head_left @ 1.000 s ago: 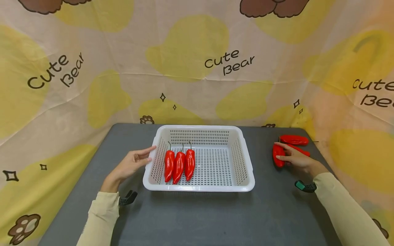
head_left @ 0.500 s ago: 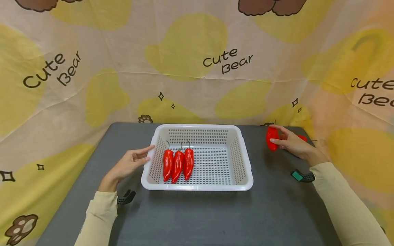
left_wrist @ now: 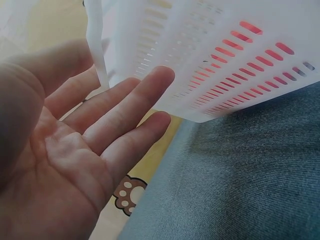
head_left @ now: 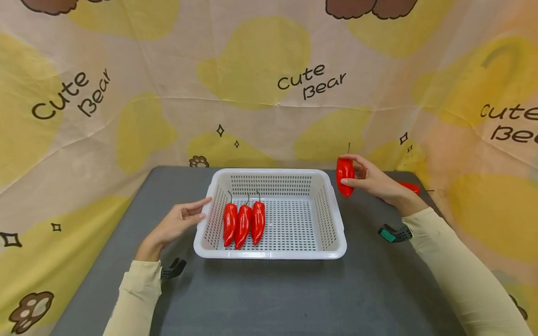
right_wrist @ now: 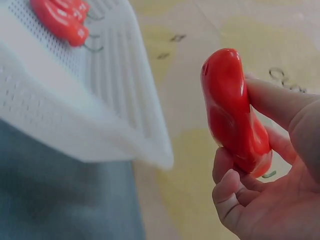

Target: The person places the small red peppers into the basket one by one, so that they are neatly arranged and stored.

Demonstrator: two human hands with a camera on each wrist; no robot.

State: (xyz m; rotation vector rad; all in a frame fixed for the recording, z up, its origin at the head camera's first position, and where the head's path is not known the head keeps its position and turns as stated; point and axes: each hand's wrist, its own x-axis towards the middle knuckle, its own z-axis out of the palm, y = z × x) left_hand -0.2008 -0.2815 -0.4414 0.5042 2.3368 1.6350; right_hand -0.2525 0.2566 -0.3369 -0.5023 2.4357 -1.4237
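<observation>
My right hand (head_left: 371, 179) pinches a red chili pepper (head_left: 345, 175) between thumb and fingers, stem up, beside the right back corner of the white plastic basket (head_left: 271, 255). In the right wrist view the pepper (right_wrist: 231, 107) appears end-on, its green stem low by the palm. Three more red peppers (head_left: 243, 226) lie side by side in the left part of the basket, stems to the back. My left hand (head_left: 174, 228) touches the basket's left rim with thumb and index finger. The left wrist view shows its other fingers (left_wrist: 125, 112) nearly straight outside the slotted wall.
Farther right on the grey table (head_left: 269, 298), another red pepper (head_left: 409, 187) shows behind my right hand, partly hidden. A patterned cloth (head_left: 252, 70) hangs close behind the table and along its sides. Dark bands (head_left: 173, 269) sit at both wrists.
My right hand has picked up a pepper from the right-hand pile, raised it, and carried it left to the basket's right back corner. The left hand stays at the rim.
</observation>
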